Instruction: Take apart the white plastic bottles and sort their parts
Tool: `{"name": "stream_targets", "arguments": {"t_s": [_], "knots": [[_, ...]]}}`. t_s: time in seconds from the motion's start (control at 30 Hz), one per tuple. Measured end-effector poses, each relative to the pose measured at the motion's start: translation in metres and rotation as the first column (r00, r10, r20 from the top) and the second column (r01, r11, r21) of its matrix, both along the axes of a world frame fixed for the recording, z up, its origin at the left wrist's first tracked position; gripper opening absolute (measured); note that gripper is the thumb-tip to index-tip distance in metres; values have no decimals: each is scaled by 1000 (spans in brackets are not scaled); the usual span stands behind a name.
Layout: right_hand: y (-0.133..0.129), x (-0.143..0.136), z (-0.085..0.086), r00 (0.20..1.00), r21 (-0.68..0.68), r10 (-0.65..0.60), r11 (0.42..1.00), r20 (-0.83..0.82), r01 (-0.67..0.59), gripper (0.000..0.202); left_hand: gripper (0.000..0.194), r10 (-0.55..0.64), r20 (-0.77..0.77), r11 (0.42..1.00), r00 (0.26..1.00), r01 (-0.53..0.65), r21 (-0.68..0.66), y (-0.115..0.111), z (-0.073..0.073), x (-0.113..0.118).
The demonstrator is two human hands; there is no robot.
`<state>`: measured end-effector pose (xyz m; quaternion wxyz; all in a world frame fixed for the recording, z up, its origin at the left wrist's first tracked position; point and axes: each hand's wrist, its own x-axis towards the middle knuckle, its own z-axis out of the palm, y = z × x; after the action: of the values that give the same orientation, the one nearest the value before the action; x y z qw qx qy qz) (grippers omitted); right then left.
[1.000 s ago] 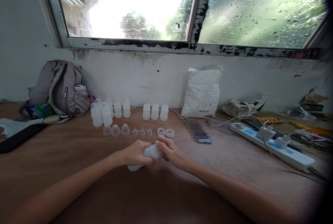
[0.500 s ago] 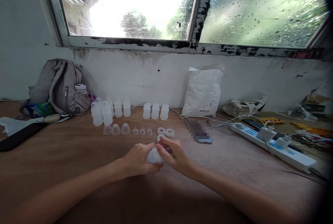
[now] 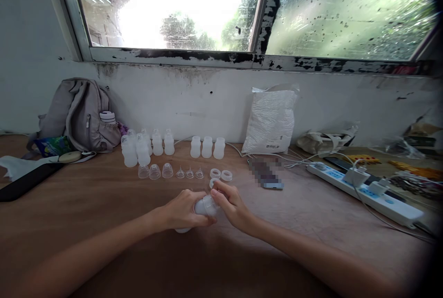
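My left hand (image 3: 187,210) is wrapped round a translucent white baby bottle (image 3: 201,207), which lies tilted with its top toward the right. Below that hand the bottle's lower end shows. My right hand (image 3: 231,202) closes its thumb and fingers round the bottle's top end, at the collar; the fingers partly hide it. Just beyond the hands lie three white collar rings (image 3: 226,175), one partly hidden by my right fingers. To their left stand three clear nipples (image 3: 189,173) in a row, then three clear dome caps (image 3: 168,170).
Three topless bottles (image 3: 206,148) stand near the wall, with several capped bottles (image 3: 143,150) to their left. A grey backpack (image 3: 78,118) sits at far left. On the right are a blurred-out phone (image 3: 268,175), a white bag (image 3: 270,120) and a power strip (image 3: 367,195) with cables.
The bottle has turned a little in my hands, and its lower end now shows below my left hand. My right fingers have shifted slightly at the bottle's top.
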<state>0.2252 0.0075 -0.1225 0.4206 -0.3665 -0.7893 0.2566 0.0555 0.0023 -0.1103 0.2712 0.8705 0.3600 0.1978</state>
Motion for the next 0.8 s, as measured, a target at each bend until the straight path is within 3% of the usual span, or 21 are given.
{"name": "stream_targets", "arguments": {"t_s": [0.23, 0.33, 0.5, 0.63, 0.8], "knots": [[-3, 7, 1, 986, 107, 101, 988, 129, -115, 25, 27, -77, 45, 990, 996, 82, -119, -3, 6, 0], [-2, 6, 8, 987, 125, 90, 986, 133, -107, 27, 27, -84, 55, 986, 995, 91, -142, -3, 10, 1], [4, 1, 19, 985, 106, -24, 994, 172, 6, 27, 36, 10, 66, 998, 998, -6, -65, -4, 13, 1], [7, -3, 18, 982, 58, -74, 996, 173, 65, 35, 35, 104, 39, 995, 994, -103, -15, -5, 7, 4], [9, 2, 25, 976, 11, 26, 1000, 218, -29, 37, 22, 107, 147, 963, 983, -66, -262, -3, 1, 6]]}}
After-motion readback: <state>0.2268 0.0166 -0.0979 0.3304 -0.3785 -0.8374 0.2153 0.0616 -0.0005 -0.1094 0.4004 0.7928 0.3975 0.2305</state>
